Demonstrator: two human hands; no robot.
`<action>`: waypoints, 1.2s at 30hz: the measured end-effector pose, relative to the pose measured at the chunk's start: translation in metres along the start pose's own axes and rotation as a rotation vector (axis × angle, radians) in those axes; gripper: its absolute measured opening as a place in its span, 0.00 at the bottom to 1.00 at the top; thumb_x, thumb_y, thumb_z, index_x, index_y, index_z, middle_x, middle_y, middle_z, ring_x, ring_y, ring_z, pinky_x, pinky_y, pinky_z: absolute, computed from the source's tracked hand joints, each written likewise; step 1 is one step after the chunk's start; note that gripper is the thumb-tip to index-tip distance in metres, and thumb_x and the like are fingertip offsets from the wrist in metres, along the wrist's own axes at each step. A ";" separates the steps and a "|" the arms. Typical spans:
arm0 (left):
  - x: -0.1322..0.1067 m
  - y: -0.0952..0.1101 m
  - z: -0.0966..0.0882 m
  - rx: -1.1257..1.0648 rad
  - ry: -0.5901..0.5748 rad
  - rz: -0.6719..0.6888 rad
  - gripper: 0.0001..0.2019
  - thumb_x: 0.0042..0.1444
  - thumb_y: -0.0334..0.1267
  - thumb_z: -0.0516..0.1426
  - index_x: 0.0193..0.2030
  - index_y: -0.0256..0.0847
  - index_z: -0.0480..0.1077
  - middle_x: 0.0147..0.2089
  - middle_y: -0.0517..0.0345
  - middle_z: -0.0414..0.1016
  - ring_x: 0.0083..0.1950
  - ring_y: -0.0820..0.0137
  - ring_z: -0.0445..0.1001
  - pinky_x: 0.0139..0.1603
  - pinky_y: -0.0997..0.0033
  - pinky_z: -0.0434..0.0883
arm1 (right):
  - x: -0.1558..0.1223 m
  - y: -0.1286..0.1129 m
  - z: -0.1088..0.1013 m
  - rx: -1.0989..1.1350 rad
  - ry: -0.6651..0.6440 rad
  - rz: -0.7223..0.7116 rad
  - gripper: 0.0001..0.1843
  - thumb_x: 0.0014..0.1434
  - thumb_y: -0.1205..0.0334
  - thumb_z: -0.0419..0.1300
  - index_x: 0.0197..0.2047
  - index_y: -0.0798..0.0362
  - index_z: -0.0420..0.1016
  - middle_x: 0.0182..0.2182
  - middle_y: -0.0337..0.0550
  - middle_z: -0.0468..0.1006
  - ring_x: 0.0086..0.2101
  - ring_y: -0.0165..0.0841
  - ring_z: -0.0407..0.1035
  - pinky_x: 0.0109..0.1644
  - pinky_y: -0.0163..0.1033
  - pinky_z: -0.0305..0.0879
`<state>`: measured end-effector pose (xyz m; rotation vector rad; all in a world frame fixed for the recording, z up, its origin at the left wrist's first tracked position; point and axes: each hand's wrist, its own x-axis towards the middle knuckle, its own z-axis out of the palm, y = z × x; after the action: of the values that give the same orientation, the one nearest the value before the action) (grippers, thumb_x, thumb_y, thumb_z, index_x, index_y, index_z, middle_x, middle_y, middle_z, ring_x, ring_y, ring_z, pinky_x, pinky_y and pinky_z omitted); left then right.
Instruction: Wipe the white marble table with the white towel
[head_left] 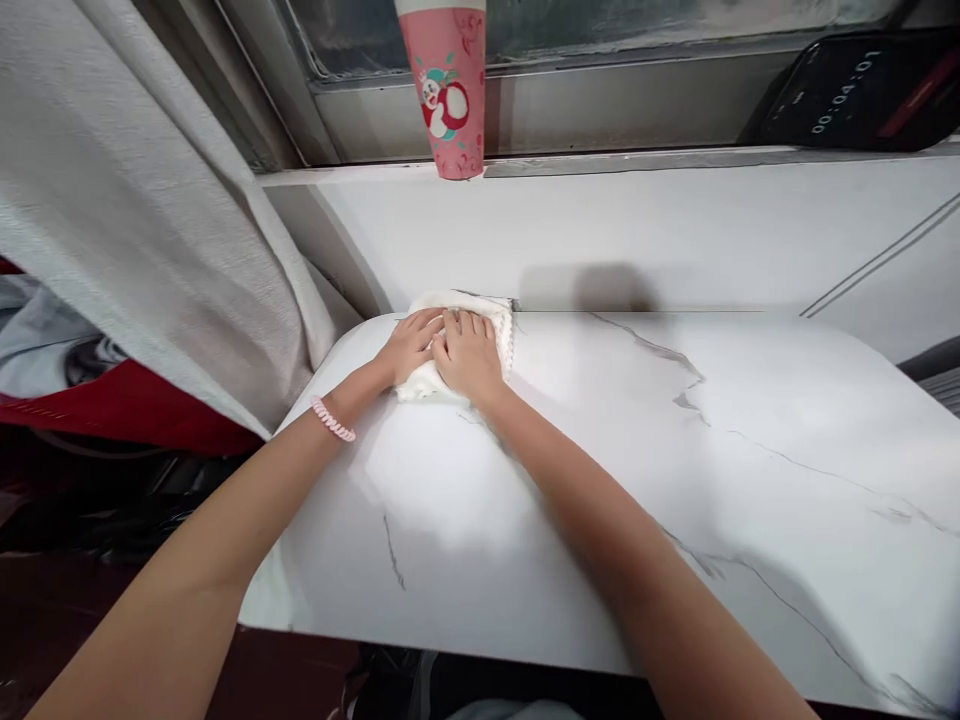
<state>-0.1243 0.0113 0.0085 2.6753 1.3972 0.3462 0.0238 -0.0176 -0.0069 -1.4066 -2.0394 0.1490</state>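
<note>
A white cloth (pixel 504 345) lies at the far left edge of the white marble-patterned table (pixel 600 450), against the wall. My left hand (pixel 412 345) rests flat on the cloth's left part, fingers stretched toward the right. Beside it, my right hand (pixel 470 355) presses on the middle of the cloth with its fingers laid out forward. The two hands touch, and the right one partly covers the left fingertips. A pink coiled band (pixel 332 419) circles my left wrist.
On the window ledge above stands a pink paper cup (pixel 450 95) with a cartoon print. A phone (pixel 862 90) showing a timer leans at the upper right. A pale curtain (pixel 165 200) hangs along the left, with a red bag-like item (pixel 127 405) below it.
</note>
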 end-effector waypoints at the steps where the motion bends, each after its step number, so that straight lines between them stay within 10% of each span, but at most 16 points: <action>1: 0.008 -0.002 0.001 -0.005 0.002 0.005 0.30 0.67 0.49 0.39 0.68 0.32 0.55 0.70 0.45 0.56 0.71 0.57 0.53 0.71 0.54 0.52 | 0.004 0.004 -0.001 -0.004 0.000 0.016 0.25 0.68 0.61 0.47 0.64 0.64 0.62 0.59 0.60 0.67 0.60 0.44 0.58 0.67 0.54 0.45; 8: 0.026 -0.010 0.010 -0.030 0.045 0.019 0.28 0.67 0.51 0.40 0.67 0.37 0.56 0.71 0.51 0.57 0.70 0.56 0.54 0.70 0.52 0.53 | 0.012 0.016 -0.005 -0.045 0.005 0.048 0.25 0.69 0.59 0.47 0.65 0.61 0.62 0.60 0.58 0.68 0.60 0.41 0.59 0.68 0.51 0.45; 16: -0.017 0.012 0.026 -0.010 0.173 -0.084 0.27 0.65 0.51 0.39 0.67 0.45 0.56 0.70 0.47 0.58 0.70 0.54 0.55 0.68 0.47 0.54 | -0.020 0.008 -0.015 -0.063 -0.001 -0.039 0.24 0.69 0.56 0.47 0.64 0.56 0.63 0.62 0.52 0.67 0.62 0.39 0.57 0.69 0.49 0.45; 29: -0.180 0.153 0.036 0.220 0.219 -0.109 0.33 0.65 0.43 0.42 0.74 0.51 0.33 0.71 0.45 0.54 0.70 0.48 0.55 0.64 0.38 0.57 | -0.180 -0.033 -0.097 0.042 -0.113 -0.305 0.30 0.66 0.52 0.48 0.65 0.62 0.61 0.63 0.59 0.63 0.64 0.45 0.53 0.71 0.53 0.44; 36: -0.186 0.207 0.044 0.258 0.177 0.007 0.30 0.64 0.42 0.44 0.72 0.38 0.47 0.72 0.39 0.53 0.72 0.50 0.49 0.66 0.38 0.53 | -0.226 -0.017 -0.131 0.088 -0.164 -0.271 0.32 0.65 0.52 0.48 0.66 0.64 0.58 0.64 0.62 0.61 0.64 0.47 0.52 0.70 0.57 0.43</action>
<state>-0.0518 -0.2592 -0.0221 2.9178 1.5809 0.4417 0.1335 -0.2556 0.0032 -1.0834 -2.3060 0.2405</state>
